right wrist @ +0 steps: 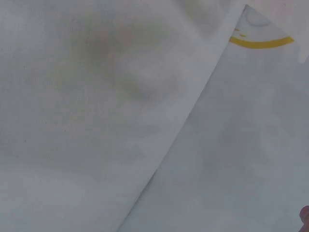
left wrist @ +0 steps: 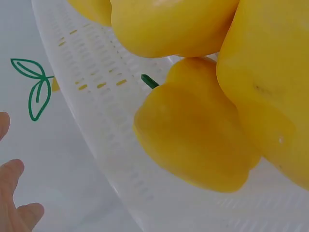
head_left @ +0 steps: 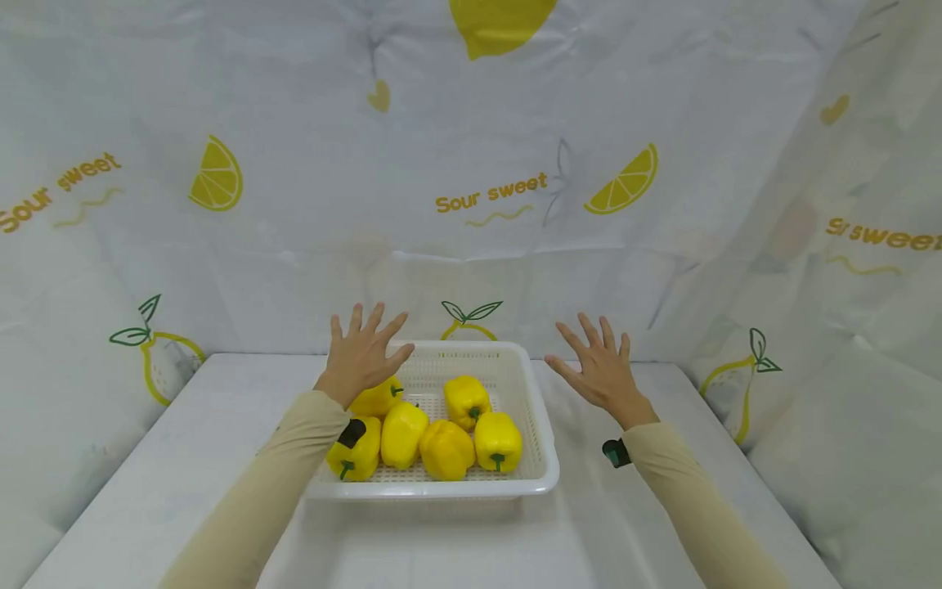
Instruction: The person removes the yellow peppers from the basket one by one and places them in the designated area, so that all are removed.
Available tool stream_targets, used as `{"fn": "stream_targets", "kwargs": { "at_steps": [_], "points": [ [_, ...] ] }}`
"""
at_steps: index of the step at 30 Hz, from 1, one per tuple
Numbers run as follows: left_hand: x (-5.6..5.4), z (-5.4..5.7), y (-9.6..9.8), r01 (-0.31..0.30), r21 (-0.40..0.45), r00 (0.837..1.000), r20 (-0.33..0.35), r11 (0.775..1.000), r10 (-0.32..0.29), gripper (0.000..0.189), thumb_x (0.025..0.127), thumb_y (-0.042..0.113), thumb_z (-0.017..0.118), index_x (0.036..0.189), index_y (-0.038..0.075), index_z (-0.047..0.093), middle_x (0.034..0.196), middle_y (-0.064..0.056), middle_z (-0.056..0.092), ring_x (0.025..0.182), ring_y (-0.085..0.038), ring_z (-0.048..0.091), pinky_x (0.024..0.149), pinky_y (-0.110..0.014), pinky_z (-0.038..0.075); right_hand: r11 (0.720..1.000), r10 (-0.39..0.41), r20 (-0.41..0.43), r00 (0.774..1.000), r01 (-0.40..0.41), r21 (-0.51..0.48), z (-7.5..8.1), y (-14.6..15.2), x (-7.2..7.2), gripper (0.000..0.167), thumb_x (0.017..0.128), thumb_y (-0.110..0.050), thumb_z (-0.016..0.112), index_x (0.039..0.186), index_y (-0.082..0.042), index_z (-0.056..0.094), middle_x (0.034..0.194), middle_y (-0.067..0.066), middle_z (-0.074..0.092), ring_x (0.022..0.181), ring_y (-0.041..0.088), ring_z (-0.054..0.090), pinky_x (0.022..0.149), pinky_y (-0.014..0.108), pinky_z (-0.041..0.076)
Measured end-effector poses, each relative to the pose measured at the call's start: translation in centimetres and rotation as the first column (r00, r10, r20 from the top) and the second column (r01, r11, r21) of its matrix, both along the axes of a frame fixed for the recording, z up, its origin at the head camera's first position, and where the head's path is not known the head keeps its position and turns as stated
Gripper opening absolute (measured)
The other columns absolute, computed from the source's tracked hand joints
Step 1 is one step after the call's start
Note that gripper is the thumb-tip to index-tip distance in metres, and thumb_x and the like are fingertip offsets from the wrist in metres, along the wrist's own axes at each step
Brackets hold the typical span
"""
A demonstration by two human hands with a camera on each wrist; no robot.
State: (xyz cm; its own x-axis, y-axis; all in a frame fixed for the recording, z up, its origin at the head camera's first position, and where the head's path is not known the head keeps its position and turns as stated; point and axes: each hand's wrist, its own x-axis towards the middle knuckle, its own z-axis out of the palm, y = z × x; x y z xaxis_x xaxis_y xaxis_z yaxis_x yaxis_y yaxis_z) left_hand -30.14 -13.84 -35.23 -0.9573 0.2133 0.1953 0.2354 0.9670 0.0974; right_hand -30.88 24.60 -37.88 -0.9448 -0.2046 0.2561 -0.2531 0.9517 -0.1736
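Observation:
Several yellow bell peppers (head_left: 446,450) with green stems lie in a white plastic basket (head_left: 542,442) on the table. My left hand (head_left: 361,357), fingers spread and straight, is over the basket's back left part and holds nothing. It and its sleeve partly hide the peppers on that side. In the left wrist view a yellow bell pepper (left wrist: 193,125) shows up close against the perforated wall, with fingertips at the lower left edge. My right hand (head_left: 599,368) is spread and empty to the right of the basket; only a fingertip shows in the right wrist view.
The white table (head_left: 412,544) extends to both sides of the basket and in front of it. Behind it hangs a white cloth (head_left: 309,204) printed with lemons and lettering, and similar cloth (head_left: 846,393) stands along the right side. Small dark devices sit at both wrists.

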Motion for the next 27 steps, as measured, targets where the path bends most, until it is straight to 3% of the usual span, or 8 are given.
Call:
{"fn": "stream_targets", "kwargs": {
  "at_steps": [5, 20, 27],
  "points": [
    [0.3, 0.1, -0.3, 0.012, -0.02, 1.0, 0.005, 1.0, -0.012, 0.064, 0.1, 0.057, 0.04, 0.157, 0.029, 0.03, 0.166, -0.015, 0.017, 0.151, -0.047, 0.01, 0.118, -0.072, 0.006, 0.999, 0.051, -0.049, 0.998, -0.05, 0.004, -0.1, -0.6, 0.8, 0.072, 0.095, -0.058, 0.05, 0.155, -0.022, 0.034, 0.165, 0.019, 0.018, 0.149, 0.051, 0.008, 0.114, 0.077, 0.007],
    [1.6, 0.7, -1.0, 0.025, -0.037, 1.0, -0.015, 0.999, -0.026, 0.062, 0.101, 0.05, 0.045, 0.157, 0.025, 0.031, 0.164, -0.016, 0.022, 0.148, -0.046, 0.022, 0.117, -0.071, 0.015, 0.988, 0.153, -0.097, 0.983, -0.152, 0.023, 0.1, -2.1, 2.5, 0.068, 0.094, -0.052, 0.055, 0.152, -0.021, 0.04, 0.163, 0.017, 0.025, 0.149, 0.048, 0.017, 0.115, 0.074, 0.013],
    [2.7, 1.3, -1.1, 0.061, 0.026, 0.998, -0.033, 0.998, -0.061, 0.063, 0.101, 0.045, 0.049, 0.156, 0.021, 0.031, 0.163, -0.019, 0.025, 0.146, -0.047, 0.026, 0.116, -0.072, 0.017, 0.974, 0.223, -0.141, 0.965, -0.225, -0.002, 0.0, -2.8, 3.4, 0.065, 0.093, -0.049, 0.059, 0.15, -0.021, 0.044, 0.161, 0.017, 0.03, 0.148, 0.046, 0.022, 0.115, 0.072, 0.019]
  ]
}}
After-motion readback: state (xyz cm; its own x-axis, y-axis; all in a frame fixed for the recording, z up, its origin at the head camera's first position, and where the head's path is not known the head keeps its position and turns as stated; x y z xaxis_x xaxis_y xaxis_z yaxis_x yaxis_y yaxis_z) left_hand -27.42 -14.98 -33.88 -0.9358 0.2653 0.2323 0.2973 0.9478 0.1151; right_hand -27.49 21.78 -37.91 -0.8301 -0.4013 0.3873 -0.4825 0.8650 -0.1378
